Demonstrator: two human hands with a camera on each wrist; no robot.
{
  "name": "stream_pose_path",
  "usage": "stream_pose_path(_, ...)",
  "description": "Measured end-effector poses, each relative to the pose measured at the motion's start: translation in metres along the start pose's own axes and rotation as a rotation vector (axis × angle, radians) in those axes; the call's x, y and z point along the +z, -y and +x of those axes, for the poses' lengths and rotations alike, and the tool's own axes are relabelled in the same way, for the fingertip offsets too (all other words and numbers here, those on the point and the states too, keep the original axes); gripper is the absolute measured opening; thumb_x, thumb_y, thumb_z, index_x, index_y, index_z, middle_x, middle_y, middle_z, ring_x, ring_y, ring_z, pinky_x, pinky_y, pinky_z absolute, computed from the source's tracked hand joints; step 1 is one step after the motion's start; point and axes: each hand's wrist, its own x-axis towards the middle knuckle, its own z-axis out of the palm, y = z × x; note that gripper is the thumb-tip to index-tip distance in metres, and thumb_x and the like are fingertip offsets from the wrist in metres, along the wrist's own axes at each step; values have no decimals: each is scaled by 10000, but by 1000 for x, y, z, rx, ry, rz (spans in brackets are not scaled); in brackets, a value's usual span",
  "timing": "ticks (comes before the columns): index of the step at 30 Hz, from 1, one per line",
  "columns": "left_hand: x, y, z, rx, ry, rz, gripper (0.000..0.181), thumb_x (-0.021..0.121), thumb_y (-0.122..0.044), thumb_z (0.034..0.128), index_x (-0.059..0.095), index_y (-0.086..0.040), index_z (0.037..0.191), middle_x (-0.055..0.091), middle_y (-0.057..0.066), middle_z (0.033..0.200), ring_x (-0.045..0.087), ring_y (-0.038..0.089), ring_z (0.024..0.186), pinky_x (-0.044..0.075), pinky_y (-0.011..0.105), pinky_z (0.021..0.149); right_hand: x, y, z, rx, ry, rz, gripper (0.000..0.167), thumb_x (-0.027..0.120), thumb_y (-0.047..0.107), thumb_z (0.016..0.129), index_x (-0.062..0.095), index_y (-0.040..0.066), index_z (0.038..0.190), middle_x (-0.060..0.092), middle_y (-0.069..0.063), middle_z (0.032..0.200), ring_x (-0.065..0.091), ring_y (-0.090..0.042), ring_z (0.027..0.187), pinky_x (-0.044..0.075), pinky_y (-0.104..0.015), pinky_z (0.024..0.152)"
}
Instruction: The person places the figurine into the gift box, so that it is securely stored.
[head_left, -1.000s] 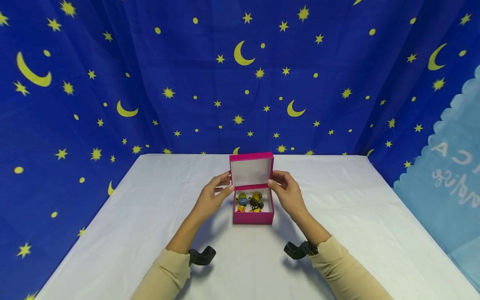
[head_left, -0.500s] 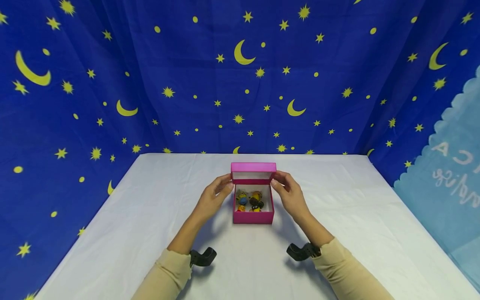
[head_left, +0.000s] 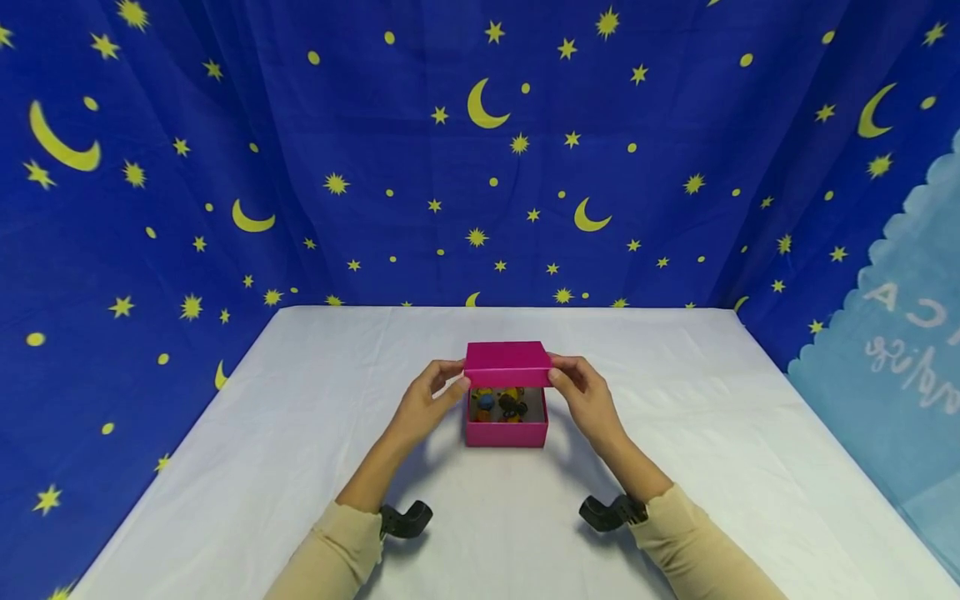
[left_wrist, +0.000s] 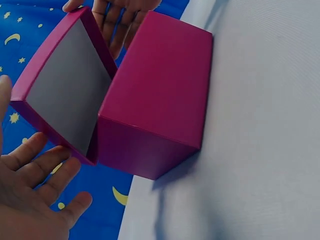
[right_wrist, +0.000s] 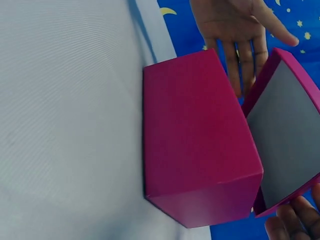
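A magenta box (head_left: 506,435) stands on the white table, its lid (head_left: 508,365) tilted over the back half. Several small yellow toy figurines (head_left: 510,406) show through the front gap, one with a blue part (head_left: 486,402); their upper parts are partly hidden. My left hand (head_left: 420,408) holds the lid's left end, thumb near the front corner and fingers along the side. At the opposite end, my right hand (head_left: 594,408) grips it the same way. The wrist views show the lid's grey inside (left_wrist: 70,85) slanting away from the box wall (right_wrist: 195,125).
A white cloth (head_left: 315,433) covers the table around the box. Behind it hangs a blue curtain (head_left: 375,125) with yellow moons and stars. A light-blue panel with white letters (head_left: 892,400) is at the right. Black wrist mounts (head_left: 408,520) sit below both hands.
The lid has swung from upright, with its white inside showing, forward and down over the box, so its magenta top now faces up. Both hands moved with it.
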Motion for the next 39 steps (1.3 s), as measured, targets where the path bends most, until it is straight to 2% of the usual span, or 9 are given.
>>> stream_pose_path(6,-1,7,-5,15,30,57,517,618,-316,913,470,-120,1368,518,88,1400,451,236,1333,302,461,1152,-7,-1,-6,21,116,-4,439,608,263,924,509,74,1308,533,-122,1372,506,-250,1268,480,-135,922)
stream_pose_path(11,-3,11,-10,11,80,70,549,633,-263,906,449,-125,1404,471,123,1439,368,283,1386,269,483,1164,-15,-6,-10,24,208,-16,470,610,226,923,490,98,1359,493,-109,1420,474,-309,1306,482,-279,999)
stream_pose_path(17,-5,13,-14,-16,125,77,575,647,-250,896,431,-153,1420,428,142,1468,322,388,1388,262,553,1143,-20,-10,-13,9,271,-43,535,652,208,892,470,95,1382,455,-107,1455,438,-355,1326,402,-444,1068)
stream_pose_path(20,-5,12,-15,-13,130,89,577,658,-262,887,441,-176,1415,435,131,1465,333,404,1377,275,567,1129,-22,-12,-14,-10,290,-55,556,661,192,885,456,84,1390,446,-118,1459,426,-364,1333,375,-470,1088)
stream_pose_path(25,-4,15,-17,-45,132,87,598,688,-286,860,453,-224,1407,436,91,1470,318,385,1389,261,561,1139,-23,-16,-15,-17,304,-79,576,675,198,874,452,83,1393,455,-125,1451,424,-339,1340,371,-455,1094)
stream_pose_path(32,-2,17,-18,-49,125,96,601,695,-262,856,458,-201,1405,449,107,1460,321,392,1385,262,595,1120,-22,-18,-18,-26,316,-74,573,676,179,872,452,59,1387,455,-136,1449,402,-325,1357,368,-474,1095)
stream_pose_path(39,0,20,-20,-45,133,117,616,707,-235,844,457,-191,1406,462,92,1452,323,327,1400,275,555,1132,-22,-20,-21,-17,333,-58,593,696,159,852,451,50,1381,442,-146,1456,405,-334,1351,369,-471,1095)
